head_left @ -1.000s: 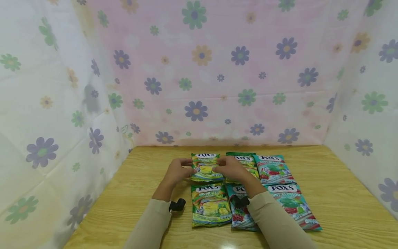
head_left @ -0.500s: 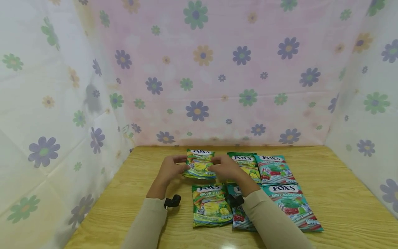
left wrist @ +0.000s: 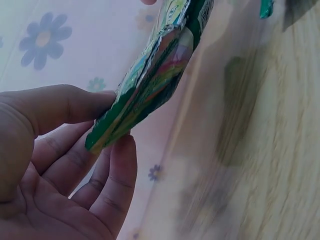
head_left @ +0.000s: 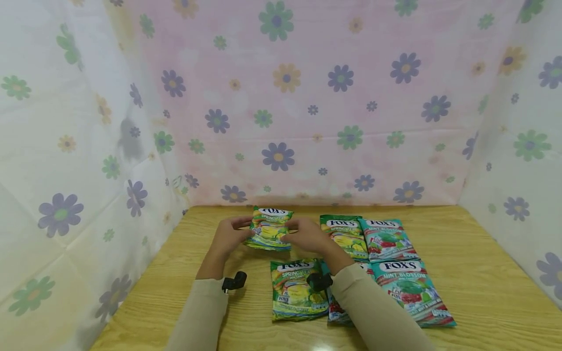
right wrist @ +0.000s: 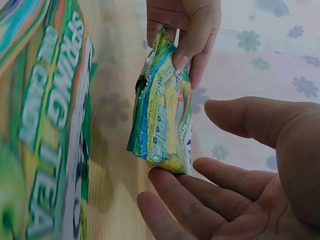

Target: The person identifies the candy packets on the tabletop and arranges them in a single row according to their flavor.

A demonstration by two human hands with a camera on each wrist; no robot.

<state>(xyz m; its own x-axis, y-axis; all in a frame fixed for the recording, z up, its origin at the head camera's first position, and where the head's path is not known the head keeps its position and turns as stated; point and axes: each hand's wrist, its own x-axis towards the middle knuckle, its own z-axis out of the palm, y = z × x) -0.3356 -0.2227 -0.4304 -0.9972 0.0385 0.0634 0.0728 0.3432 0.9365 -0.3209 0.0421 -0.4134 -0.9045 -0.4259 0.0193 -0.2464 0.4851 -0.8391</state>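
Up front on the wood-grain table [head_left: 175, 278], there's a green-and-yellow plastic Spring Tea bag [head_left: 291, 293] beside teal plastic Mint Blossom bags [head_left: 410, 287]. Past it, a matching Spring Tea bag [head_left: 269, 230] is midair: left hand [head_left: 226, 237] pinching one edge, right hand [head_left: 311, 237] kinda loosely spread, just touching the other.

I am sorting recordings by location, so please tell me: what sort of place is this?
Probably a small screened-off workspace: flower-printed sheets stand at the back and both sides, a wood-grained table lies between them, and several candy bags lie on it.
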